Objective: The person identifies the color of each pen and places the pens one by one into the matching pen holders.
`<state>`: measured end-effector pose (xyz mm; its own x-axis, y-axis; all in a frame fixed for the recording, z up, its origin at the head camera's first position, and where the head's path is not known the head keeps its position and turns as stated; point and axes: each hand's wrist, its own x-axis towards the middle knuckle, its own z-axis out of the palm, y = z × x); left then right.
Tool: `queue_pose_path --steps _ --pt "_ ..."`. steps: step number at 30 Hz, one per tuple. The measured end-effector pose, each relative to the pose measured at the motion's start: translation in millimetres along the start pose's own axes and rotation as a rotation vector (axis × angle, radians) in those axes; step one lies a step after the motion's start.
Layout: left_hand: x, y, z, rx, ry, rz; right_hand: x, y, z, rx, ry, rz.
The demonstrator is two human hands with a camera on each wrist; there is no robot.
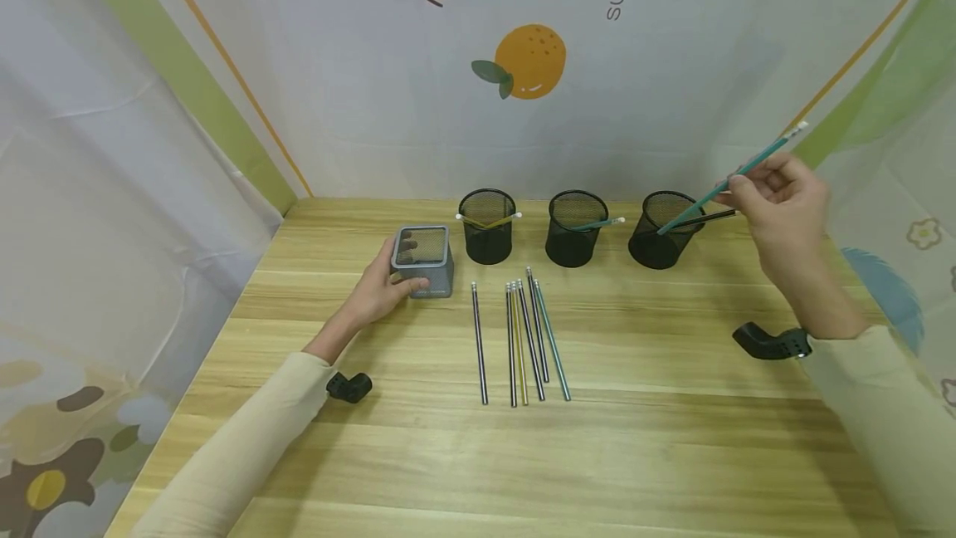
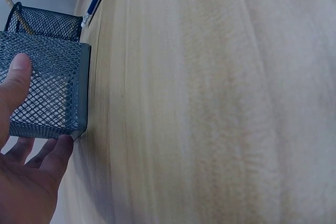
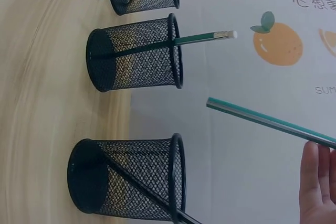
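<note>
My left hand (image 1: 376, 292) grips a grey square mesh pen holder (image 1: 433, 276) standing on the table, thumb on its near face and other fingers around its left side. My right hand (image 1: 793, 204) pinches a green pencil (image 1: 705, 199), white eraser end up, slanting over the right black mesh cup (image 1: 657, 249). In the right wrist view the green pencil (image 3: 268, 121) is apart from that cup's rim. Inside the right cup leans a black pencil (image 3: 136, 182). A green pencil (image 3: 202, 38) leans in the middle cup (image 3: 139, 69); yellow pencils (image 1: 504, 221) cross in the left cup (image 1: 489, 249).
Several pencils lie on the wooden table (image 1: 642, 455) before the cups: dark ones (image 1: 480, 347), a yellow one (image 1: 520, 355) and a teal one (image 1: 554, 351). Behind the cups hangs a white curtain (image 1: 388, 106) with printed oranges.
</note>
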<state>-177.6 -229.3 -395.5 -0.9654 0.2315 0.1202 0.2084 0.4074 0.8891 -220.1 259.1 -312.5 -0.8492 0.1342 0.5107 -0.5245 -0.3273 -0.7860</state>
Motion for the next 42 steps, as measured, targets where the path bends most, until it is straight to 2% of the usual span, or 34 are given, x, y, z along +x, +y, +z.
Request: queue_pose_path --steps 5,11,19,24,31,39,42 --pt "-0.2 4.4 -0.2 0.018 -0.007 0.006 -1.1 7.4 2.6 -0.044 0.018 -0.009" --pt "-1.6 7.6 0.4 -0.005 -0.004 -0.015 -3.1 15.2 6.8 -0.112 0.008 0.000" --pt "7.1 -26.1 1.5 0.005 0.016 0.002 -1.1 23.0 14.9 -0.105 0.030 -0.015" --pt "8.5 -31.3 0.4 0.003 0.019 0.016 -1.3 28.5 18.8 -0.088 0.006 -0.042" --pt "6.9 -28.3 0.7 0.010 0.018 0.027 -3.2 38.9 23.2 -0.123 -0.054 -0.063" --pt "-0.8 0.1 0.2 -0.008 0.004 0.019 -4.0 48.3 26.9 -0.149 -0.090 -0.064" --pt "1.3 -7.6 0.8 0.000 0.008 0.023 -4.3 51.3 28.2 -0.183 -0.103 -0.057"
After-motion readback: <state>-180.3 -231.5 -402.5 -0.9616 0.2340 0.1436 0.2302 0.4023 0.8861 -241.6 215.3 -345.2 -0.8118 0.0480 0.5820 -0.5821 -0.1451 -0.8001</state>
